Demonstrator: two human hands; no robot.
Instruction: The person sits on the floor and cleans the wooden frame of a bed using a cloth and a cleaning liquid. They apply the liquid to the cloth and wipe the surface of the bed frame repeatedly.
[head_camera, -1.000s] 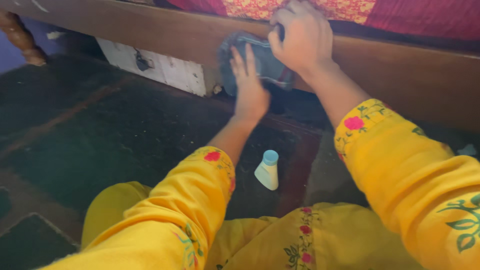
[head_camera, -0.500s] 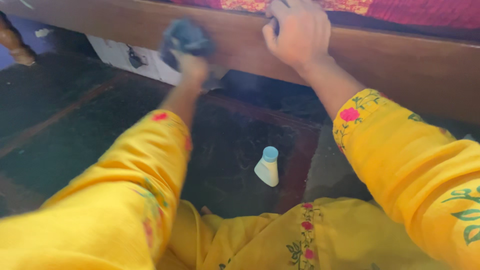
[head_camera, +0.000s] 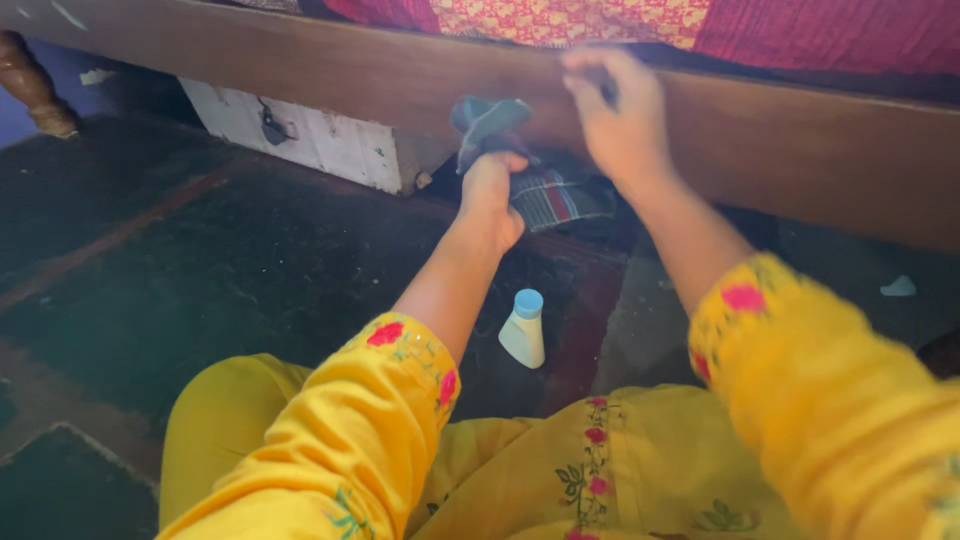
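Left hand (head_camera: 490, 195) clenches bunched grey-blue cloth (head_camera: 495, 125), striped part hanging, against wooden bed rail (head_camera: 800, 150); right hand (head_camera: 620, 120) grips rail's top edge; white bottle (head_camera: 523, 330) on floor.

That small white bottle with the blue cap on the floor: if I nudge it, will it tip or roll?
The bottle probably tips easily: it stands upright, looks small and likely light. Its body narrows toward the cap, so once down it might roll in a curve.

Person wore bright yellow garment; loose sleeves ended mid-forearm. Cuffs carried embroidered red flowers with green leaves and stems. Same floral embroidery ran in a strip down the lap fabric. Left hand (head_camera: 490, 195) and right hand (head_camera: 622, 122) bare.
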